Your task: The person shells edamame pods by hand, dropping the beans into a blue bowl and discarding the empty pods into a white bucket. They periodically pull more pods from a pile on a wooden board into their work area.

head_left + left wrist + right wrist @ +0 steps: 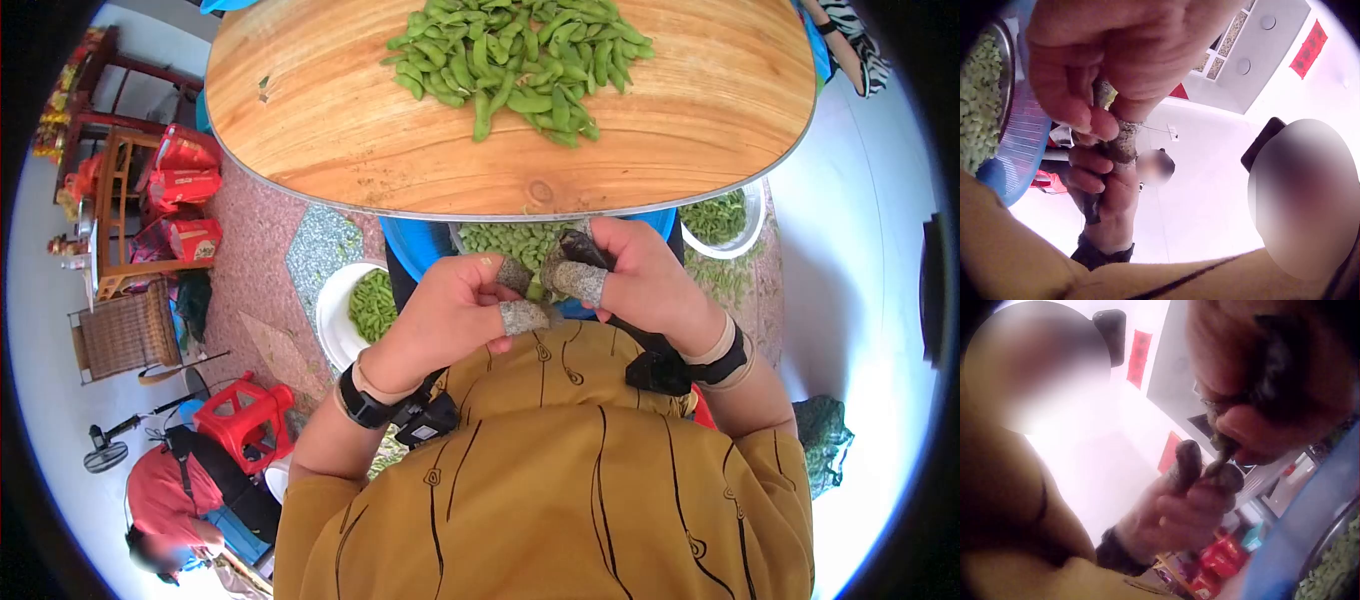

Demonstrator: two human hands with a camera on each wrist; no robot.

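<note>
the round-cornered wooden tabletop [330, 120] holds a loose pile of green pods [520, 60] toward its far side. just off its near edge, in front of the mustard shirt [580, 480], the left hand [440, 310] and right hand [650, 280] meet with curled fingers, both gripping a small green pod [537, 293] between them; how much each holds is hard to tell, since the fingers cover most of it. gray wraps [525, 318] cover some fingertips, and there is a black patch on the right hand. partly under the tabletop's near edge is a blue basket [415, 240], with a metal bowl [1009, 81] of pale green shelled beans [510, 240] in it. below and left of the tabletop sits a white bowl [332, 325] of pods; below and right, a white basin [758, 215] of green bits. farther left of the tabletop are red bags [187, 185], a wicker chair [127, 335], a red stool [225, 415] and a person in red [175, 490].
</note>
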